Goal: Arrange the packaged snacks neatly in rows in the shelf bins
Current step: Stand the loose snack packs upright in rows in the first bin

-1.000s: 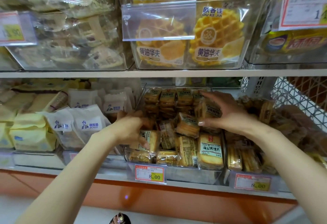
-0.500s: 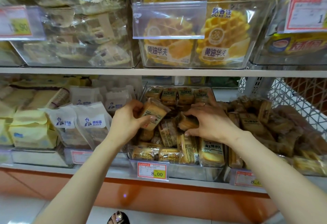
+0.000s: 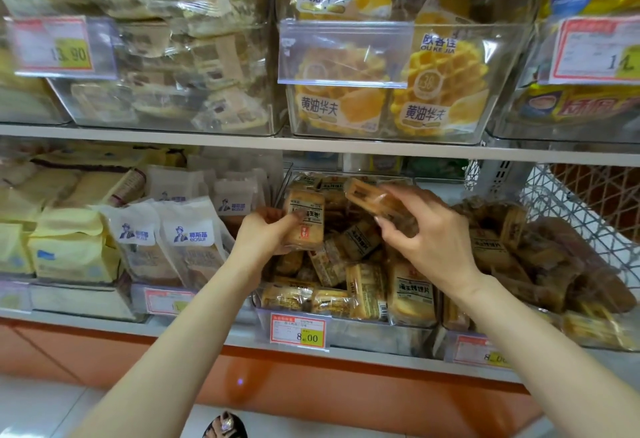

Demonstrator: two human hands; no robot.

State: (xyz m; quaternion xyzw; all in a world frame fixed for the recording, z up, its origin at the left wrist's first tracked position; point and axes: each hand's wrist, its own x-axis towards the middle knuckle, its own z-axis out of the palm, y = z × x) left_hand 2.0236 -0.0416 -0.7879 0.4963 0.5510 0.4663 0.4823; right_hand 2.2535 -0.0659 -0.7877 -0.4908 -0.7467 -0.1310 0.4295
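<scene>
The waffle packets in the upper middle bin read 黄油华夫, and the right-hand waffle packet also carries OU KE JIA and a round 38. The upper-left price tag shows 13.90. The price tag on the near lower middle bin shows 8.00, and the white bags at lower left read eosui.
</scene>
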